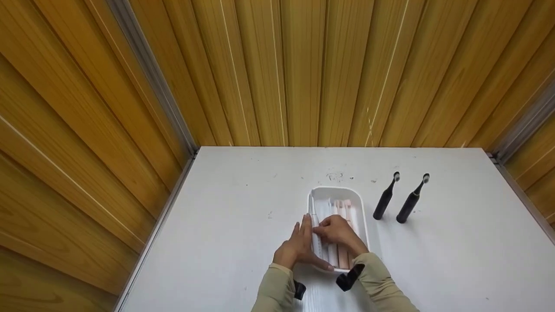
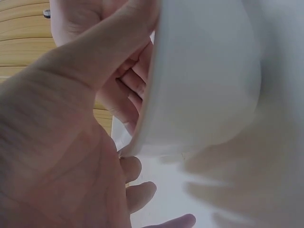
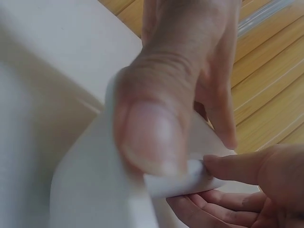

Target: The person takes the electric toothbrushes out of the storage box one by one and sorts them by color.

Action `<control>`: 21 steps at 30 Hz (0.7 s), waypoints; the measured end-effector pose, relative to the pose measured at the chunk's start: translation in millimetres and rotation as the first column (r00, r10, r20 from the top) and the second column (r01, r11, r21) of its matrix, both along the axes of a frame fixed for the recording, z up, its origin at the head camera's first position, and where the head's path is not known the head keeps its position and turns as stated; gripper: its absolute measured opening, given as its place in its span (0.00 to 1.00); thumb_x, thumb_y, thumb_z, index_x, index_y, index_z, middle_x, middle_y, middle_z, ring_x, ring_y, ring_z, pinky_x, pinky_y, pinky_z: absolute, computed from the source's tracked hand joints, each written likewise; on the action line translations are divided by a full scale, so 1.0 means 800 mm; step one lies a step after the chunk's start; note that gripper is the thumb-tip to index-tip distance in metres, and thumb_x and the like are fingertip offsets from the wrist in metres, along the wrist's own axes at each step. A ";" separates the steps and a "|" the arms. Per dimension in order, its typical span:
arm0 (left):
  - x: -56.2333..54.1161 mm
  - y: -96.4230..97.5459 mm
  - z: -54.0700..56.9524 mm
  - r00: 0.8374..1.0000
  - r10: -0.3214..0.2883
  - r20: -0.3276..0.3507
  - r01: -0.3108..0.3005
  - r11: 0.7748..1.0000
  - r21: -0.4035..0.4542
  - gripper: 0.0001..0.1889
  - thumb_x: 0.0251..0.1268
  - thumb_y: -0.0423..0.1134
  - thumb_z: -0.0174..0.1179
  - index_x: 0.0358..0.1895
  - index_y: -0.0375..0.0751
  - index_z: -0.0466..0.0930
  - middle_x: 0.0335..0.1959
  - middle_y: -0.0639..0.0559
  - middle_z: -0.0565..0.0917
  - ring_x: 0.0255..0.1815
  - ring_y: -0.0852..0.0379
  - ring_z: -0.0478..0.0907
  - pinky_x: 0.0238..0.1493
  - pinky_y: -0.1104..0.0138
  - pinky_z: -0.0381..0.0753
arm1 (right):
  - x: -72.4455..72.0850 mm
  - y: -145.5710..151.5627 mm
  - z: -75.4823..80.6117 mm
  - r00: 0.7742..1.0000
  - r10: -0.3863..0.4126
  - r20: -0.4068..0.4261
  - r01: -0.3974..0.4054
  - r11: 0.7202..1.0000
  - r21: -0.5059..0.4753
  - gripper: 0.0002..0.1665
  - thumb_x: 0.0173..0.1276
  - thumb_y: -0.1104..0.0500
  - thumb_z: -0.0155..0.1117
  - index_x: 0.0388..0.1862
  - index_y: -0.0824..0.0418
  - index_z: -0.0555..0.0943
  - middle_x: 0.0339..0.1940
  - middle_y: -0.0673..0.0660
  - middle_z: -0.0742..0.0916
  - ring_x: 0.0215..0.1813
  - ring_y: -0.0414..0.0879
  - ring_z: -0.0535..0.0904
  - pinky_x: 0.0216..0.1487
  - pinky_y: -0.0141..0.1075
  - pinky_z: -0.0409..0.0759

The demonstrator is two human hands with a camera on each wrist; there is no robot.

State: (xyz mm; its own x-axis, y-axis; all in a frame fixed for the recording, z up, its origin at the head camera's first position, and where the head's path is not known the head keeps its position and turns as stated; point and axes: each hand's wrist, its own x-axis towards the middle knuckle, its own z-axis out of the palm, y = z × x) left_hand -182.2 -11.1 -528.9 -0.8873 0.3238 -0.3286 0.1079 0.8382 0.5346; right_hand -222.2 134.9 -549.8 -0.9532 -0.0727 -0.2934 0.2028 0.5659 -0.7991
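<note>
A white tray (image 1: pixel 364 212) with rounded corners lies on the table in front of me. Along its left side is a white electric toothbrush (image 1: pixel 315 220), its head toward the far end. My right hand (image 1: pixel 340 232) pinches this toothbrush by the handle between thumb and fingers, also seen in the right wrist view. With fingers straight, my left hand (image 1: pixel 297 248) rests along the tray's left rim, its thumb over the near rim. Beside the held brush lie another white toothbrush (image 1: pixel 331 206) and pink toothbrushes (image 1: pixel 343 208), partly hidden by my right hand.
Two black electric toothbrushes (image 1: pixel 384 203) lie on the white table (image 1: pixel 225 225) to the right of the tray, heads pointing away. Wood-patterned panels (image 1: pixel 303 86) rise behind the table and at its left.
</note>
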 end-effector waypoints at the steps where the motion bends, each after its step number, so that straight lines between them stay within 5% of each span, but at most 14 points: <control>1: 0.000 0.000 0.000 1.000 -0.002 0.002 0.002 1.000 -0.004 0.76 0.27 0.65 0.78 0.77 0.40 0.34 0.79 0.44 0.43 0.78 0.45 0.44 0.69 0.49 0.66 | 0.000 0.000 0.000 1.000 -0.005 0.001 0.005 1.000 -0.008 0.10 0.59 0.58 0.70 0.29 0.66 0.84 0.21 0.55 0.86 0.22 0.42 0.81 0.24 0.32 0.81; 12: -0.002 0.000 -0.003 1.000 -0.017 -0.002 0.017 1.000 -0.001 0.76 0.27 0.64 0.78 0.77 0.40 0.33 0.79 0.45 0.44 0.78 0.44 0.44 0.69 0.51 0.65 | 0.004 0.008 0.008 0.995 -0.036 -0.096 0.038 0.999 0.020 0.12 0.57 0.57 0.71 0.32 0.67 0.85 0.26 0.56 0.88 0.28 0.42 0.82 0.32 0.31 0.80; 21: -0.001 -0.001 0.000 1.000 -0.014 -0.002 0.014 1.000 0.017 0.77 0.26 0.63 0.79 0.77 0.40 0.33 0.79 0.45 0.44 0.78 0.43 0.44 0.69 0.50 0.66 | 0.009 0.016 0.020 0.991 -0.076 -0.105 0.067 0.993 -0.094 0.15 0.60 0.60 0.69 0.39 0.71 0.83 0.34 0.64 0.88 0.30 0.46 0.85 0.34 0.35 0.85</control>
